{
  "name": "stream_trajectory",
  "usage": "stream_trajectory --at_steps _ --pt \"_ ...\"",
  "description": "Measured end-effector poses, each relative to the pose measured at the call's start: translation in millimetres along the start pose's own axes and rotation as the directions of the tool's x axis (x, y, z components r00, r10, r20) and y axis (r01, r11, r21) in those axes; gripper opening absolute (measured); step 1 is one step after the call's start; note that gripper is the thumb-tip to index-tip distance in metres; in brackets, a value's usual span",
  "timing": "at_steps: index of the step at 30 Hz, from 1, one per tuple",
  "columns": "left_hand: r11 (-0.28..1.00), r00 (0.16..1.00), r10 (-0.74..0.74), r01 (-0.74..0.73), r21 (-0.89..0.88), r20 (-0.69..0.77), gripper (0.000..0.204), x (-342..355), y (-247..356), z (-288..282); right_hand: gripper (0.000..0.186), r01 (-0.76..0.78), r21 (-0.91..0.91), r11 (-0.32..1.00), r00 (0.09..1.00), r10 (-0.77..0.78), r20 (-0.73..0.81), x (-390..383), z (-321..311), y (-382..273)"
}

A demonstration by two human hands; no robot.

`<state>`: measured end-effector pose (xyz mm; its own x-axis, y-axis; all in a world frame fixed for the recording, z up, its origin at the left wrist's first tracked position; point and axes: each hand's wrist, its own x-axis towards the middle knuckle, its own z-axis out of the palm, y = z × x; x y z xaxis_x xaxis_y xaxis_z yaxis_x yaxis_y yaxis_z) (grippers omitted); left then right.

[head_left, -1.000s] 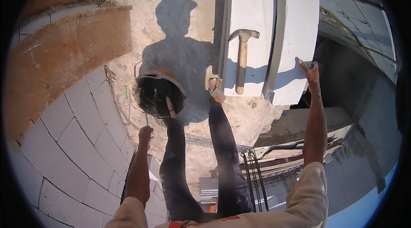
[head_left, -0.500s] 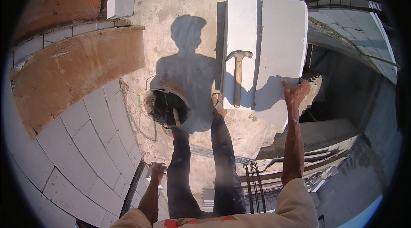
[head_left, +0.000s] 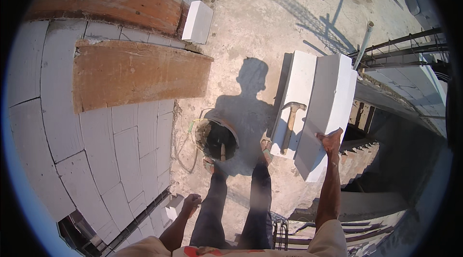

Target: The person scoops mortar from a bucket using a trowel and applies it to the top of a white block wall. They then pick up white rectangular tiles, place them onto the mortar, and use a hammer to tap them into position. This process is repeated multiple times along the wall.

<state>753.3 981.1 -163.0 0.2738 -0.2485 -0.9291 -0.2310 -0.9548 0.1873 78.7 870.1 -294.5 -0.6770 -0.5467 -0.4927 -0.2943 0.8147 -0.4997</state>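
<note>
My right hand (head_left: 332, 140) is gripping 1 tilted white block (head_left: 328, 107); my left hand (head_left: 191, 202) is hanging closed, empty. Slipping grip could be dropping it toward the stairwell (head_left: 381, 160).

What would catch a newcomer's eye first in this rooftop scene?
Probably the big white block at right, which the right hand grips at its near edge, beside a hammer lying on the next block. Then the person's shadow on the concrete, and the dark bucket by the feet.
</note>
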Motion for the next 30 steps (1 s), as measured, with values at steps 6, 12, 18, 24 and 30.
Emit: stream_trajectory --at_steps 6,12,18,24,30 --pt "0.973 0.99 0.142 -0.137 0.183 -0.014 0.026 -40 -11 1 0.085 -0.139 -0.271 0.953 0.99 0.132 -0.045 -46 7 -92" --pt "0.915 0.92 0.376 -0.352 0.197 -0.107 0.032 -64 -28 -30 0.073 0.077 -0.329 0.941 0.997 -0.082 0.0 -150 -36 -127" --pt "0.843 0.842 0.534 -0.537 -0.036 -0.076 0.062 -102 73 -18 0.085 0.169 -0.504 0.847 0.904 0.07 0.421 -321 -119 -223" --pt "0.485 0.486 0.872 -0.848 0.215 -0.049 0.075 -120 101 -88 0.091 0.53 -0.341 0.776 0.521 0.019 0.854 -422 -158 -300" --pt "0.571 0.584 0.798 -0.812 0.123 0.149 0.075 -209 83 -224 0.087 0.6 -0.169 0.782 0.26 0.009 0.965 -494 -116 -347"
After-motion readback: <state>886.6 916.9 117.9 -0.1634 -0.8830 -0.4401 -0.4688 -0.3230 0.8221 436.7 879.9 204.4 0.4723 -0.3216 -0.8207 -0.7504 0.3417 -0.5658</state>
